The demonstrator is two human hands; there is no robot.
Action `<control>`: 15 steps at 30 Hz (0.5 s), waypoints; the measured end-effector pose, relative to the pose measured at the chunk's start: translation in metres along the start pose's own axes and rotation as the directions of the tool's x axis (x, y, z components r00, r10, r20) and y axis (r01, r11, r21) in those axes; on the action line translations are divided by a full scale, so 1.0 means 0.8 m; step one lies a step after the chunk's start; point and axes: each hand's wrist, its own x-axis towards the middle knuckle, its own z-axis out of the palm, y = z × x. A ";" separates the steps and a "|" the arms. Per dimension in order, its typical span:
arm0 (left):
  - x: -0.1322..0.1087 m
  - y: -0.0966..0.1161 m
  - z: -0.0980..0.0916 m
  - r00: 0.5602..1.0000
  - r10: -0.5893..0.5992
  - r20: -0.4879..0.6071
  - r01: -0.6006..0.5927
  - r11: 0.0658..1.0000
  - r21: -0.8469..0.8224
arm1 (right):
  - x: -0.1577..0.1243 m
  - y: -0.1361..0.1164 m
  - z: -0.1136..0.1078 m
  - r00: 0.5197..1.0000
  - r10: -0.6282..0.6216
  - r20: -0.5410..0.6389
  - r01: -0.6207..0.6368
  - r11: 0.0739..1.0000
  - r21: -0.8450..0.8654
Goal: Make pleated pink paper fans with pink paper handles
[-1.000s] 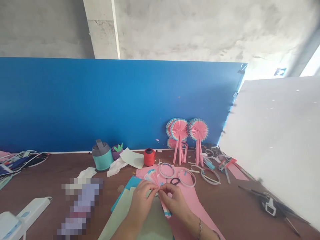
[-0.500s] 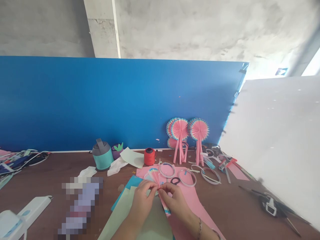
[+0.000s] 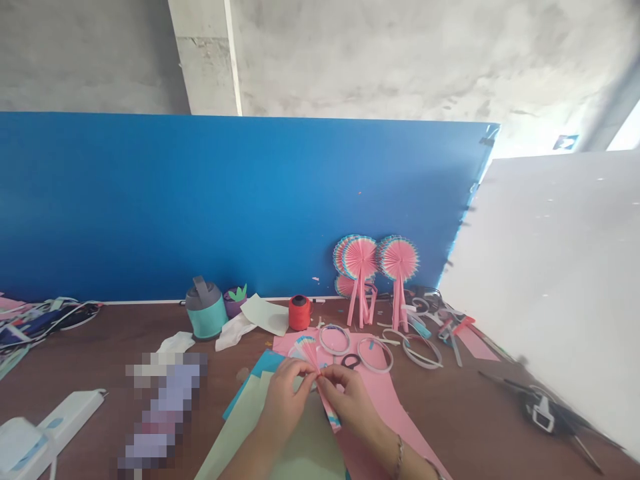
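Note:
Both my hands pinch a pleated pink paper strip [image 3: 311,351] at its middle, over the paper sheets. Its far end fans out with blue and white edges; the near end, folded narrow, slants down past my right hand. My left hand [image 3: 289,385] is closed with thumb and forefinger on the strip's left side. From the right, my right hand [image 3: 347,395] grips the same spot, its fingertips almost touching the left ones. Whether a thread lies between the fingertips is too small to tell. Beneath lie green paper [image 3: 240,427] and pink paper [image 3: 395,420].
Finished pink paper fans [image 3: 361,259] lean on the blue partition [image 3: 200,200]. Tape rolls [image 3: 376,355], scissors with dark handles [image 3: 351,361] and a red thread spool [image 3: 299,313] lie beyond my hands. A teal pot [image 3: 207,317] stands left; a glue gun [image 3: 543,413] lies right.
The fanned far end of the pleated strip has spread and tilted slightly to the left. Both hands keep their pinch at almost the same place.

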 end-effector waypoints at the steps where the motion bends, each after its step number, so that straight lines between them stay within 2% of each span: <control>1: -0.001 0.000 0.000 1.000 0.014 0.004 -0.014 1.000 0.021 | 0.000 0.001 0.000 1.000 -0.002 0.001 0.002 1.000 -0.001; 7: -0.004 0.004 -0.002 0.992 0.116 0.042 -0.122 0.978 0.168 | 0.000 0.003 0.000 1.000 -0.006 0.010 0.005 1.000 0.021; 12: -0.004 0.011 0.002 0.988 0.130 0.082 -0.152 0.908 0.391 | 0.000 0.001 0.001 1.000 0.023 -0.002 -0.023 0.999 0.031; 15: -0.004 0.012 0.004 0.987 0.142 0.079 -0.162 0.883 0.441 | 0.000 0.003 0.003 0.999 0.031 -0.017 -0.030 0.998 0.053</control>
